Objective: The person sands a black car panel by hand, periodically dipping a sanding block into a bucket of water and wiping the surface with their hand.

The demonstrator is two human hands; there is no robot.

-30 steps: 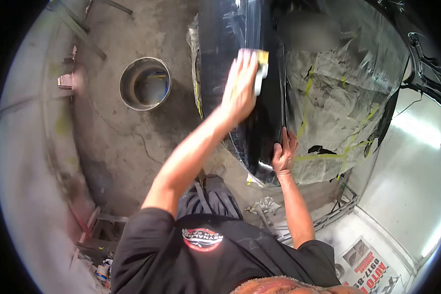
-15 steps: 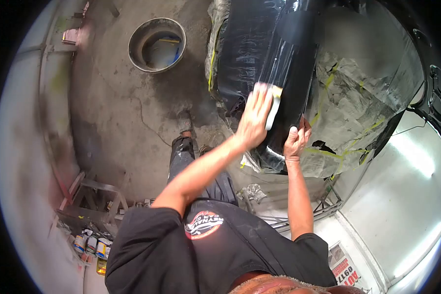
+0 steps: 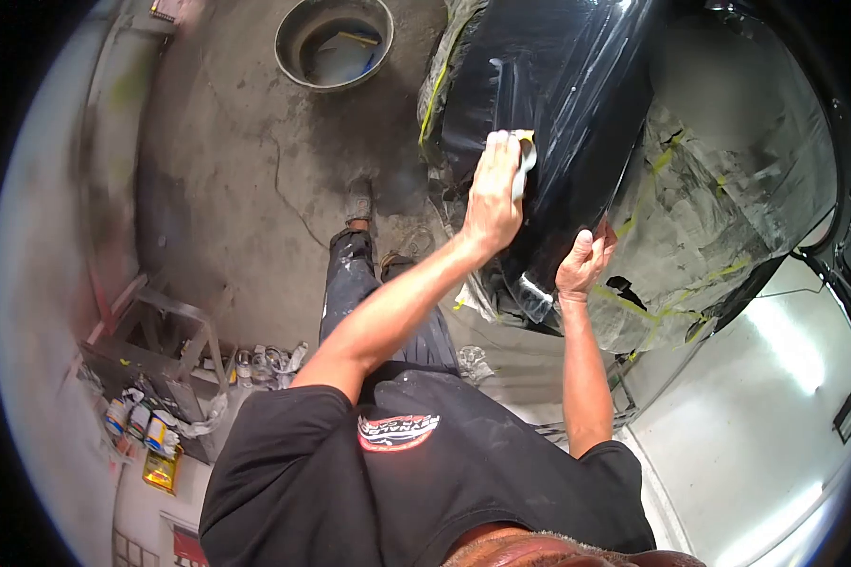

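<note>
- Left hand: laid along a pale block, fingers together and stretched out over it, holding it against the black panel. Thumb hidden. Yellow shows at the block's far end.
- Block: on the left part of the panel, at the near end of a streaky mark.
- Right hand: at the panel's right edge near its close end, thumb uppermost. Fingers partly hidden; can't tell whether they grip the edge or just rest there.
- Hands are apart, left one farther forward.
- Panel: glossy, long pale streaks running lengthwise, bright white band near the close end.
- Masking paper: wrinkled, right of the panel, yellow-green tape across it, dark tear just beside the right hand. More paper and tape along the panel's left side.
- Basin: round, on the floor, well left of the panel. Cloudy liquid inside, plus a yellow strip and something blue.
- Floor: dark patch between basin and panel; thin cable lies left of the person's shoe.
- Lower left: metal frame, containers near it, yellow packet just beside them. Labels too small to read.
- Person: black shirt with a round badge, dark trousers with pale smudges.
</note>
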